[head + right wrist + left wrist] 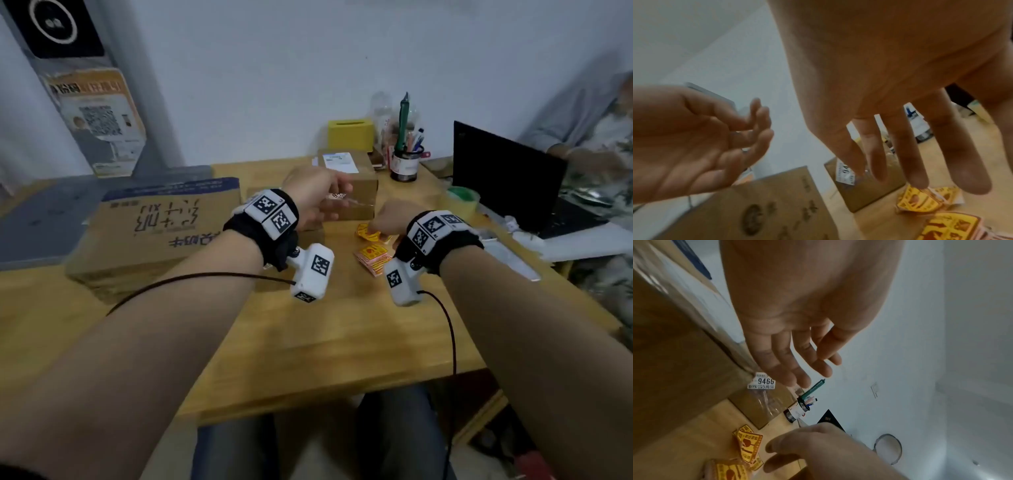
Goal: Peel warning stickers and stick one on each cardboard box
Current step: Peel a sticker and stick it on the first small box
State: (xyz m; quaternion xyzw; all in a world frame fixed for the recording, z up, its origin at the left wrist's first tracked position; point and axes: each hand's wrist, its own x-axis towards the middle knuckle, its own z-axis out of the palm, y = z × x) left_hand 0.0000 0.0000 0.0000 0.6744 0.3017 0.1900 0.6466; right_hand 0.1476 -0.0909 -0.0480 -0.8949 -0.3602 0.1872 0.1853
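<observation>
— Hands, item one?
— Left hand point(317, 198), raised above the tabletop point(308, 325), fingers loose and spread, holding nothing. Right hand point(390, 219), low over the stickers point(371, 255), fingers straight and pointing down; middle fingertip point(919, 183) just at the far sticker pile, contact not certain.
— Stickers?
— Yellow-and-red, two loose piles, centre of the tabletop, right of the large box.
— Boxes?
— Large box point(154, 233), left side, printed lettering on top. Small box point(356, 192), far centre, white numbered label point(762, 382) on its near face, clear tape over it.
— Sundries?
— Pen holder point(406, 164), far right; laptop point(507, 178) beyond it.
</observation>
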